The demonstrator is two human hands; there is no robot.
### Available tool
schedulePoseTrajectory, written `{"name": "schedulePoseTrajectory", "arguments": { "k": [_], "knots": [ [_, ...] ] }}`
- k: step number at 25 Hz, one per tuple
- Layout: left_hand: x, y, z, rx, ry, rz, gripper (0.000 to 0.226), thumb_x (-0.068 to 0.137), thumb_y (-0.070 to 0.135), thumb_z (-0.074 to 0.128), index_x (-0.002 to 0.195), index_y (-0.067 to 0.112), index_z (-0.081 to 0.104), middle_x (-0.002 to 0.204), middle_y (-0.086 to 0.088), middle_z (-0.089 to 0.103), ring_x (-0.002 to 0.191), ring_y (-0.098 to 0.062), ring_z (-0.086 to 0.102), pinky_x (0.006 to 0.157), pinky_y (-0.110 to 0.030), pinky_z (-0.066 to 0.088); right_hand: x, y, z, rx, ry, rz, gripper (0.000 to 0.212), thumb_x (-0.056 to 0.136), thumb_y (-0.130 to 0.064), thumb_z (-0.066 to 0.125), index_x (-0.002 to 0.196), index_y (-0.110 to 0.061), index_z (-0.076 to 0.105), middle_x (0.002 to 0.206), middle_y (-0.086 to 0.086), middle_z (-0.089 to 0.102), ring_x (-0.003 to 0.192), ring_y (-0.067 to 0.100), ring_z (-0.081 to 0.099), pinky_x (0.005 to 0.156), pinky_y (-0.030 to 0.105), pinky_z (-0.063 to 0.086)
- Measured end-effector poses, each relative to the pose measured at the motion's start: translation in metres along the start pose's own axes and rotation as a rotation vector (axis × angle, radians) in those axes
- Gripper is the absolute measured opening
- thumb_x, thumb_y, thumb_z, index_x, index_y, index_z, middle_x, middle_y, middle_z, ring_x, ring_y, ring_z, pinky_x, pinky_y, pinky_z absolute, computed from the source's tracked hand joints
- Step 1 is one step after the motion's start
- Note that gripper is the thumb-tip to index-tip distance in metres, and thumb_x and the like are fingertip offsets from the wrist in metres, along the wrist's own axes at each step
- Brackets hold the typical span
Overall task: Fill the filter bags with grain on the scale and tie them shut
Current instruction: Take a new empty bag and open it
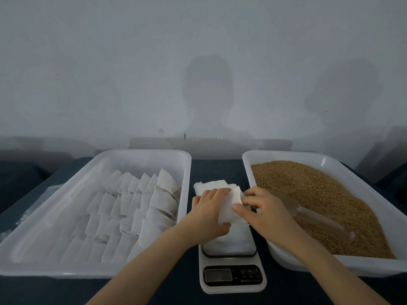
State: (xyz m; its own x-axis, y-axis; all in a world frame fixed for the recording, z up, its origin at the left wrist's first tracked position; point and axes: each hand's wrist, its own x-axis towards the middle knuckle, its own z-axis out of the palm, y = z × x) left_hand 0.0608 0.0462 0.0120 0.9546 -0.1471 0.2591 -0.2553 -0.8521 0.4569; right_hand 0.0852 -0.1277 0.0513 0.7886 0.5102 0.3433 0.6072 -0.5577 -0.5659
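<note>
Head view: left hand [209, 214] and right hand [262, 213] pinch one filter bag [230, 209] over the scale [232, 282], likely opening its mouth for grain [319, 194].

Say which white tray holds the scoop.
The right tray, filled with brown grain, holds the clear scoop; the left tray holds only white filter bags.

Print on the scale [233, 287] panel is too blurred to read.
</note>
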Motion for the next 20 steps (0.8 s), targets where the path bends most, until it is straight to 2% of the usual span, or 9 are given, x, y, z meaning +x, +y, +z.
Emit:
{"name": "schedulePoseTrajectory", "arguments": {
  "k": [2, 4, 6, 8, 9, 12, 14, 17, 20],
  "knots": [
    [0.0, 0.0, -0.001, -0.02, -0.017, -0.017, 0.069, 0.085, 0.029, 0.067, 0.141, 0.025, 0.028, 0.14, 0.007, 0.036, 0.128, -0.013, 0.029, 0.109, -0.03, 0.017, -0.001, 0.0, 0.0, 0.087, 0.025, 0.04, 0.03, 0.094, -0.028, 0.052, 0.085, -0.004, 0.069, 0.093, -0.008, 0.058, 0.091, 0.001, 0.05, 0.072, 0.007, 0.036],
    [-0.001, 0.001, -0.003, -0.036, -0.027, -0.025, 0.065, 0.086, 0.028, 0.067, 0.138, 0.026, 0.029, 0.14, 0.007, 0.036, 0.126, -0.013, 0.029, 0.11, -0.032, 0.019, -0.001, 0.001, -0.001, 0.168, 0.013, 0.138, 0.033, 0.095, -0.024, 0.048, 0.084, 0.002, 0.063, 0.074, 0.002, 0.057, 0.068, 0.009, 0.052, 0.061, 0.016, 0.037],
    [-0.001, 0.001, -0.003, -0.025, -0.031, -0.015, 0.062, 0.086, 0.027, 0.066, 0.137, 0.025, 0.029, 0.14, 0.007, 0.035, 0.127, -0.014, 0.029, 0.111, -0.034, 0.019, 0.0, 0.003, 0.0, 0.103, -0.003, 0.154, 0.034, 0.094, -0.023, 0.05, 0.076, 0.004, 0.06, 0.06, 0.008, 0.052, 0.053, 0.013, 0.044, 0.053, 0.025, 0.034],
    [-0.002, 0.002, -0.003, 0.005, -0.028, 0.007, 0.065, 0.085, 0.029, 0.068, 0.137, 0.026, 0.029, 0.139, 0.007, 0.034, 0.128, -0.013, 0.027, 0.111, -0.033, 0.018, 0.002, 0.004, 0.004, 0.005, 0.002, 0.15, 0.028, 0.09, -0.019, 0.056, 0.074, 0.002, 0.065, 0.065, 0.014, 0.059, 0.058, 0.022, 0.053, 0.055, 0.03, 0.038],
    [-0.002, 0.003, -0.003, 0.014, -0.02, 0.025, 0.068, 0.083, 0.032, 0.069, 0.137, 0.027, 0.029, 0.138, 0.009, 0.034, 0.128, -0.011, 0.026, 0.111, -0.032, 0.016, 0.002, 0.004, 0.005, -0.01, 0.013, 0.158, 0.024, 0.088, -0.018, 0.058, 0.073, -0.001, 0.067, 0.068, 0.014, 0.061, 0.061, 0.023, 0.055, 0.055, 0.028, 0.038],
    [-0.002, 0.005, -0.003, 0.022, 0.044, 0.102, 0.077, 0.075, 0.048, 0.074, 0.137, 0.029, 0.032, 0.136, 0.013, 0.036, 0.127, -0.005, 0.025, 0.109, -0.028, 0.014, 0.004, -0.001, 0.008, -0.032, 0.025, 0.175, 0.022, 0.083, -0.022, 0.062, 0.066, -0.008, 0.067, 0.065, 0.009, 0.061, 0.053, 0.01, 0.049, 0.05, 0.018, 0.035],
    [-0.002, 0.005, -0.002, 0.046, 0.117, 0.165, 0.071, 0.075, 0.054, 0.071, 0.133, 0.026, 0.041, 0.133, 0.012, 0.044, 0.126, -0.006, 0.031, 0.107, -0.028, 0.018, 0.006, -0.005, 0.01, -0.038, 0.014, 0.185, 0.024, 0.082, -0.024, 0.063, 0.06, -0.014, 0.065, 0.059, 0.002, 0.059, 0.051, 0.004, 0.05, 0.049, 0.014, 0.038],
    [-0.002, 0.005, -0.001, 0.022, 0.181, 0.193, 0.054, 0.08, 0.048, 0.07, 0.123, 0.02, 0.053, 0.124, 0.008, 0.056, 0.119, -0.009, 0.045, 0.103, -0.027, 0.027, 0.006, -0.012, 0.01, -0.062, 0.039, 0.162, 0.026, 0.083, -0.027, 0.061, 0.062, -0.013, 0.066, 0.06, -0.004, 0.059, 0.054, 0.005, 0.054, 0.054, 0.012, 0.042],
    [0.0, 0.005, -0.003, -0.116, 0.099, 0.083, 0.046, 0.08, 0.038, 0.073, 0.12, 0.023, 0.054, 0.116, 0.01, 0.06, 0.108, -0.008, 0.054, 0.095, -0.025, 0.042, 0.005, -0.014, 0.008, -0.038, 0.068, 0.114, 0.026, 0.088, -0.032, 0.06, 0.076, -0.012, 0.072, 0.074, -0.001, 0.064, 0.068, 0.008, 0.058, 0.065, 0.017, 0.043]
  ]
}}
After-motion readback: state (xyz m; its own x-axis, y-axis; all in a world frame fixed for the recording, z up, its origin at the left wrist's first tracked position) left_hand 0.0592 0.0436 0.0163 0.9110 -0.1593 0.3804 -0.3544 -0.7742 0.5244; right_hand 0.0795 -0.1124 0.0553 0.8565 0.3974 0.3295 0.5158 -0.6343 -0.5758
